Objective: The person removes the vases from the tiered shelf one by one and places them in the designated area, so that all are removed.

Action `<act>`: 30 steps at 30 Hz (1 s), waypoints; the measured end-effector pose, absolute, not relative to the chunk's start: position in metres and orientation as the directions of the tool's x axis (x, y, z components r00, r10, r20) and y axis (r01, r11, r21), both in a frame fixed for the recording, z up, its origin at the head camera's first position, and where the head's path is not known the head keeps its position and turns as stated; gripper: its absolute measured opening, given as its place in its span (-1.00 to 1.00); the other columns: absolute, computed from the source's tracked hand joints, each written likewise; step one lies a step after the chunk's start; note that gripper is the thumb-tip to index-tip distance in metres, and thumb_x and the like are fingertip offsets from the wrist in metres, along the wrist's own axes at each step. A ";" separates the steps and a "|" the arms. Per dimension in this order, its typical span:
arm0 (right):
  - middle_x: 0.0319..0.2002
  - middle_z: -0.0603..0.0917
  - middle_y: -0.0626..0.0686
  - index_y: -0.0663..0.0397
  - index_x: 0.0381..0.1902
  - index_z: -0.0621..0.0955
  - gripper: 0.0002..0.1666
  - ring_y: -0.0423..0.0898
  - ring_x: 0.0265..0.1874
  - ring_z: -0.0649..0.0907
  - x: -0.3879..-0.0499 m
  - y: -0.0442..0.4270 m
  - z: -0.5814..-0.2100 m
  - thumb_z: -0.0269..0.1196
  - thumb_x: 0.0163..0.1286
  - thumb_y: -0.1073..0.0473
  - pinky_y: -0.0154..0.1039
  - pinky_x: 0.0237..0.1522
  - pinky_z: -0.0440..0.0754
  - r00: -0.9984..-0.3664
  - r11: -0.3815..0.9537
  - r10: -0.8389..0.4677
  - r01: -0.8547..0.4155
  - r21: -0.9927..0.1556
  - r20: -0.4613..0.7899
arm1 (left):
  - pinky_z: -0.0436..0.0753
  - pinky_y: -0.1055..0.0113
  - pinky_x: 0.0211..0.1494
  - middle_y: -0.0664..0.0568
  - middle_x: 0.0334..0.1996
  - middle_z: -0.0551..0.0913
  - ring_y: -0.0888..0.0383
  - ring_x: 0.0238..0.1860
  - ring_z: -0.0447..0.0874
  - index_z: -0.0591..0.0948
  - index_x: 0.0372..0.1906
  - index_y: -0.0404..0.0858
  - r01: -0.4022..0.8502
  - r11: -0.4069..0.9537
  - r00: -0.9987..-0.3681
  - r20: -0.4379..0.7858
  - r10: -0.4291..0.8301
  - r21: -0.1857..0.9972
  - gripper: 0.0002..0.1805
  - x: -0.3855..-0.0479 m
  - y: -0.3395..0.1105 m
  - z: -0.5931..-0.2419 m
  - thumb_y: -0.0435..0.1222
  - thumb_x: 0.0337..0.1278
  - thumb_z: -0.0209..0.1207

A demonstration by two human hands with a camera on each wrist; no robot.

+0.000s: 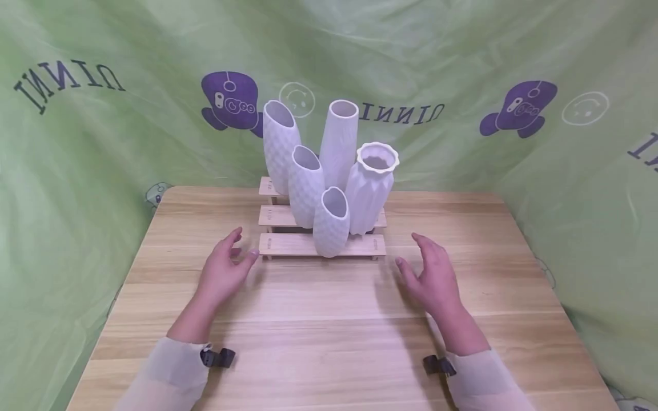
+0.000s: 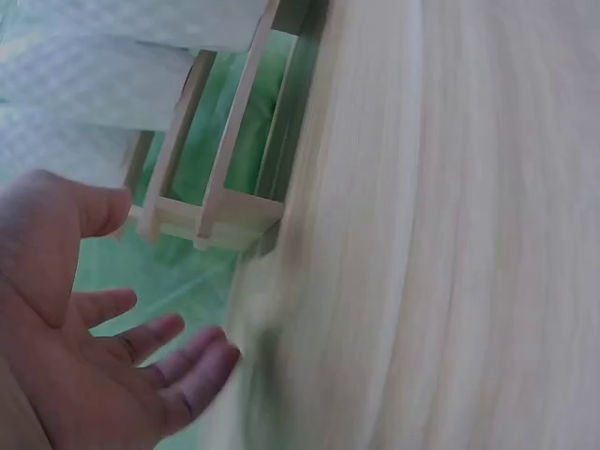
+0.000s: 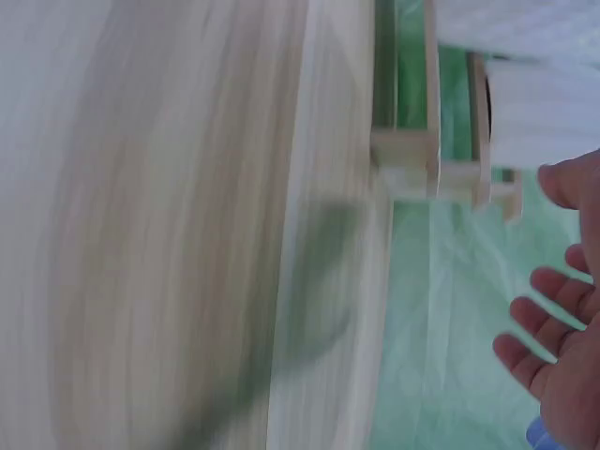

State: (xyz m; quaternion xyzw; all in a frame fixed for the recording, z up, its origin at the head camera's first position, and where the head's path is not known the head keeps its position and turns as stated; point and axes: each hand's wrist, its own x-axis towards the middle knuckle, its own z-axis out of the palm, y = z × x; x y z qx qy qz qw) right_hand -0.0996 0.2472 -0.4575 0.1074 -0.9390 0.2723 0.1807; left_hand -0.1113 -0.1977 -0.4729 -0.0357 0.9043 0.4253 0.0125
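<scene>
Vases (image 1: pixel 330 235) on rack (image 1: pixel 289 244), hands (image 1: pixel 223 271) (image 1: pixel 435 278) either side

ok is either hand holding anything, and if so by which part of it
Nothing is held: the left hand and right hand are empty, to either side of the tiered wooden stand bearing five white vases.

"What sort of place is this?"
"A cloth-lined booth (image 1: pixel 576 171), seemingly: green fabric (image 1: pixel 411 40) spans the top and both sides of the frame, printed with purple cartoon figures (image 1: pixel 233 100) at upper left and upper right."
"And below?"
"A wood-grain table (image 1: pixel 329 331) fills the lower middle. Home or studio, I cannot tell."
</scene>
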 end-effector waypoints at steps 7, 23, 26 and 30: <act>0.20 0.65 0.20 0.25 0.35 0.50 -0.15 0.14 0.16 0.63 -0.101 0.213 -0.452 0.58 0.21 0.04 0.11 0.15 0.72 -0.858 0.687 -0.074 -0.413 -0.598 0.508 | 0.85 0.20 -0.04 -0.16 0.36 0.51 -0.13 0.11 0.71 0.39 0.49 -0.25 -0.222 0.348 -0.974 -0.191 -0.123 0.911 -0.36 -0.127 -0.194 -0.482 -0.08 0.48 0.23; 0.19 0.62 0.13 0.15 0.38 0.46 0.03 0.06 0.08 0.64 -0.110 0.151 -0.452 0.69 0.02 0.00 0.06 0.09 0.75 -0.854 0.543 -0.093 -0.475 -0.693 0.512 | 0.84 0.38 -0.12 -0.22 0.03 0.71 0.09 -0.23 0.75 0.60 0.24 -0.37 -0.287 0.119 -0.944 -0.260 -0.204 0.951 -0.55 -0.136 -0.173 -0.501 -0.18 0.42 0.31; 0.20 0.60 0.10 0.12 0.41 0.44 0.08 0.07 0.08 0.65 -0.114 0.143 -0.450 0.71 -0.02 -0.01 0.01 0.10 0.76 -0.857 0.527 -0.085 -0.472 -0.707 0.509 | 0.83 0.39 -0.15 -0.20 0.00 0.71 0.12 -0.27 0.73 0.60 0.22 -0.38 -0.293 0.097 -0.939 -0.268 -0.214 0.951 -0.54 -0.137 -0.173 -0.501 -0.20 0.39 0.34; 0.20 0.62 0.07 0.10 0.40 0.47 0.06 0.09 0.02 0.69 -0.118 0.133 -0.448 0.72 -0.02 0.02 0.05 0.05 0.79 -0.846 0.506 -0.080 -0.489 -0.710 0.526 | 0.84 0.38 -0.14 -0.22 0.00 0.70 0.17 -0.33 0.74 0.59 0.20 -0.42 -0.288 0.042 -0.937 -0.272 -0.218 0.957 -0.57 -0.139 -0.171 -0.503 -0.27 0.36 0.35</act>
